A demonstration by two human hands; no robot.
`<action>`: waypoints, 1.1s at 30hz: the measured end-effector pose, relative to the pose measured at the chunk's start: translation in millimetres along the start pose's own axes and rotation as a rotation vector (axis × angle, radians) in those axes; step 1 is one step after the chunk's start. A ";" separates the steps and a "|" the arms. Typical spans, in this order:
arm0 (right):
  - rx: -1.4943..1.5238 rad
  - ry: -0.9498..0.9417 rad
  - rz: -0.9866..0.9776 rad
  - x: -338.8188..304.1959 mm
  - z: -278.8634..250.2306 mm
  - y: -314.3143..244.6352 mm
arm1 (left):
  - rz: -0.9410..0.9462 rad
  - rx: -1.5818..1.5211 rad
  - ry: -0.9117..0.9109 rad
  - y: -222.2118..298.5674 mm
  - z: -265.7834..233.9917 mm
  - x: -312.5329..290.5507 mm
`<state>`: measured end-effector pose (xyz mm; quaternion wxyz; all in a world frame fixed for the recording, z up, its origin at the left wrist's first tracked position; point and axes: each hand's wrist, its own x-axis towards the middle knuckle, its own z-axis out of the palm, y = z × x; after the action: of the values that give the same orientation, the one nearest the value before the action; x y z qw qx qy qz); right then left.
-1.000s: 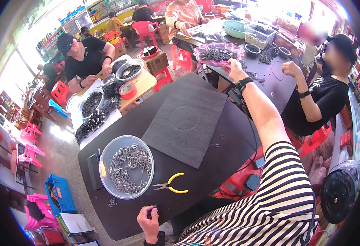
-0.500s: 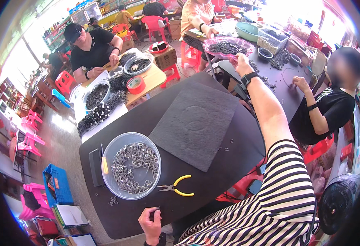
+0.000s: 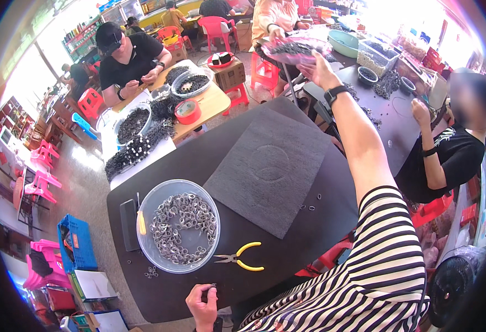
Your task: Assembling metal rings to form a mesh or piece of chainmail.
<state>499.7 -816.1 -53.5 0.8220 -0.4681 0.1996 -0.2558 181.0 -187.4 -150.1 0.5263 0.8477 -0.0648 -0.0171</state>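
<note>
My right hand, arm stretched far out, grips the near edge of a pink scalloped plastic basin with dark small parts in it. The basin is smeared by motion. A co-worker's hand is at its far side. My left hand is closed by the table's near edge, with a small dark thing showing at the fingertips; its kind is too small to tell. Near it lie yellow-handled pliers, jaws apart, and a clear round tub of small metal rings.
A black textured mat lies on my dark table. A yellow-handled tool leans at the tub's rim, beside a dark flat block. Loose rings lie nearby. Co-workers sit at tables left and right; a fan stands lower right.
The pink basin has moved left and away from me, and looks more tilted; my right hand has moved with it. My left hand has hardly moved.
</note>
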 end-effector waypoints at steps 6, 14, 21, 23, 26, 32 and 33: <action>-0.245 -0.255 0.095 -19.3 42.4 30.5 | 0.024 0.004 0.002 1.7 1.2 5.1; -0.421 -0.598 0.184 -141.5 92.0 59.0 | 0.013 -0.041 0.010 0.5 -1.2 -1.4; -0.525 -0.728 0.084 -243.1 85.8 52.7 | 0.073 -0.008 0.014 1.6 -1.8 1.5; -0.643 -0.726 -0.026 -272.3 79.9 50.6 | 0.076 -0.041 0.032 -3.4 -0.9 1.0; -0.731 -0.742 -0.119 -313.8 71.8 55.7 | 0.068 -0.082 0.044 -1.7 -0.4 1.5; -0.957 -0.834 -0.317 -404.4 58.7 107.7 | -0.072 -0.323 0.013 -1.1 -7.4 -3.7; -1.008 -0.872 -0.367 -420.4 58.4 114.0 | -0.105 -0.366 0.010 1.8 -9.0 -4.3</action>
<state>227.7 -472.7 -87.5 0.4528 -0.8792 -0.1373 -0.0553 177.5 -179.6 -144.6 0.6706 0.7399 -0.0136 -0.0519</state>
